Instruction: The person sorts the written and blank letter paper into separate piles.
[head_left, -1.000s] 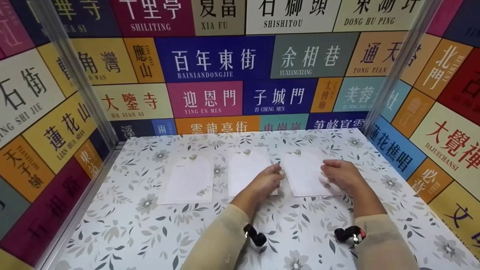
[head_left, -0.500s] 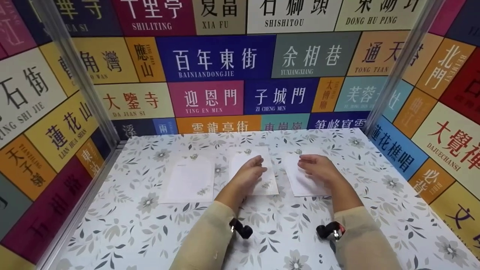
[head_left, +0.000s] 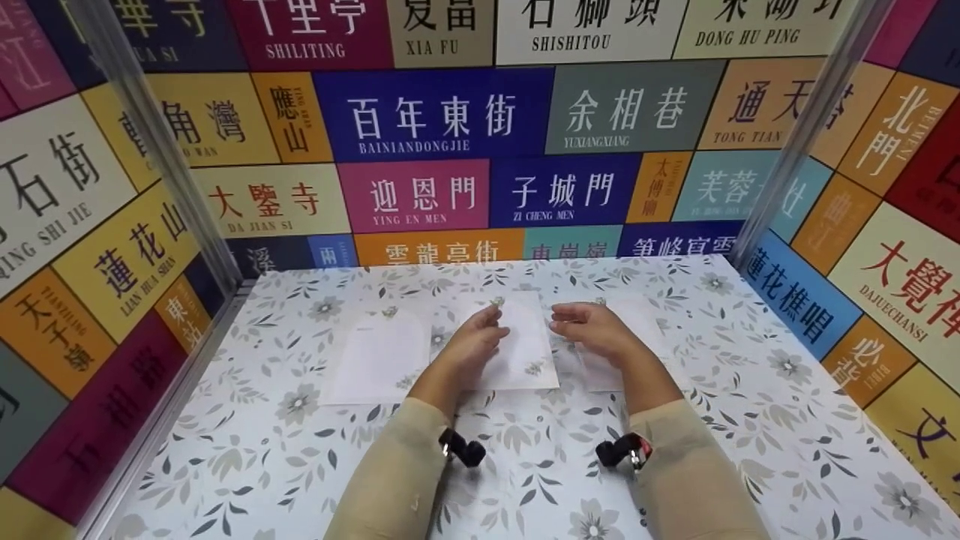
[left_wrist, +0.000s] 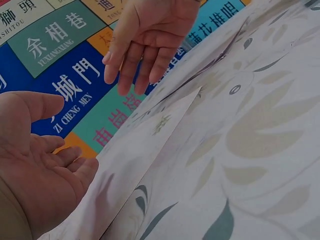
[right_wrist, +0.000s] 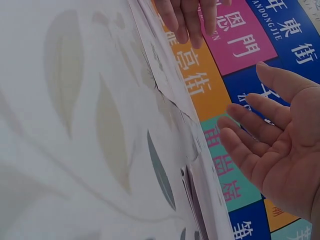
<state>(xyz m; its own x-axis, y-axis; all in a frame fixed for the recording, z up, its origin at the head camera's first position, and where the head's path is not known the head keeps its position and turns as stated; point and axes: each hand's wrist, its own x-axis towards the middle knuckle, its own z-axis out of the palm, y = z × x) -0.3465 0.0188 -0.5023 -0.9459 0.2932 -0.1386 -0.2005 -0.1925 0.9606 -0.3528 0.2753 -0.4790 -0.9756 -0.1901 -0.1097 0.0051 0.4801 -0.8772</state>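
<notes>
Three pale paper sheets with small floral corners lie in a row on the table. My left hand [head_left: 469,345] is over the left side of the middle sheet [head_left: 525,352], palm turned inward and fingers relaxed. Facing it, my right hand [head_left: 596,330] overlaps the left part of the right sheet [head_left: 649,322], its fingertips pointing at the middle sheet. Both hands hold nothing; the wrist views show the left palm [left_wrist: 45,170] and the right palm [right_wrist: 285,145] with loosely spread fingers. The left sheet [head_left: 379,360] lies beyond my left hand, with a short printed line near its top.
A white cloth with grey leaves and flowers covers the table [head_left: 247,450]. Colourful panels with Chinese lettering [head_left: 435,112] stand behind it and on both sides. Clear upright posts [head_left: 172,165] mark the corners. Each sleeve carries a black wrist device [head_left: 465,450].
Both hands have moved left together, the left from the middle sheet's right edge to its left side, the right from the right sheet's right edge to its left side. The sheets have stayed put.
</notes>
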